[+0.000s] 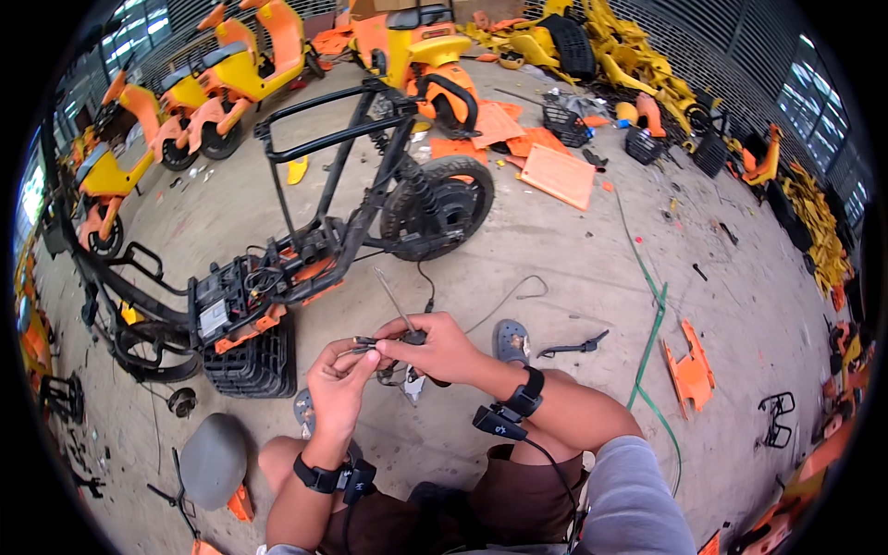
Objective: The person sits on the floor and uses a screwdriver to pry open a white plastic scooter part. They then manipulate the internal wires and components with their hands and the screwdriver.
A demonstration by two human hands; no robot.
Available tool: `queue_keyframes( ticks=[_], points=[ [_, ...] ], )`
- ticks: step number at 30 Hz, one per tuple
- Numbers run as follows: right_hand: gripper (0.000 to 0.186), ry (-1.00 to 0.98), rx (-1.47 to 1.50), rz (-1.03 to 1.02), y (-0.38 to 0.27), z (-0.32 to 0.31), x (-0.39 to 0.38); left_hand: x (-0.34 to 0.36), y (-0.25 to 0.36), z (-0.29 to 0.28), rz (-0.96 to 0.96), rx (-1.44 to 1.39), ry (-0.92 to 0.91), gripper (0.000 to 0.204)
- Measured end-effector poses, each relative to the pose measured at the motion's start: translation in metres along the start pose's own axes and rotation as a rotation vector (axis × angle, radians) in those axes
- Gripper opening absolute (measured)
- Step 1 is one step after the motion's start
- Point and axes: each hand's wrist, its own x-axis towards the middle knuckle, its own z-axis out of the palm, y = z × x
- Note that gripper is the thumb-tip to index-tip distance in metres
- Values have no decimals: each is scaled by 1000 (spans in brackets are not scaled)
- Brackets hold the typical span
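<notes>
My left hand (338, 379) pinches a small dark cable end (363, 343) between thumb and fingertips. My right hand (444, 350) meets it there, its thumb pressed close to the same piece. Out of the right fist a thin metal shaft (394, 298), like a screwdriver's, points up and away; its handle is mostly hidden. A black lump (413, 338) shows at the right fingers, too covered to name. Below the hands hangs a dark and silver part (412, 387), partly hidden. A black cable (429, 298) runs from the rear wheel (439, 208) down to the right hand.
A stripped black scooter frame (333, 139) lies ahead and left, beside a black basket (250, 361). Nearby are a grey seat (214, 461), an orange panel (689, 370), a green strap (651, 338) and a black lever-like part (575, 346). Yellow-orange scooters (213, 74) stand behind.
</notes>
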Motion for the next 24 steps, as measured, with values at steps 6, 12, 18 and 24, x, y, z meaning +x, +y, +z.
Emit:
queue_keyframes(
  ticks=[6,12,18,24],
  points=[
    [26,-8,71,1,6,-5,5,0,1,-3,-128,-117,-126,19],
    [25,16,67,-2,5,-9,1,5,-7,-4,-167,-312,-127,19],
    [25,120,114,74,1,-10,11,3,10,-4,-193,-210,25,29],
    [18,119,210,127,6,-13,8,7,6,-9,-219,-207,-57,33]
  ],
)
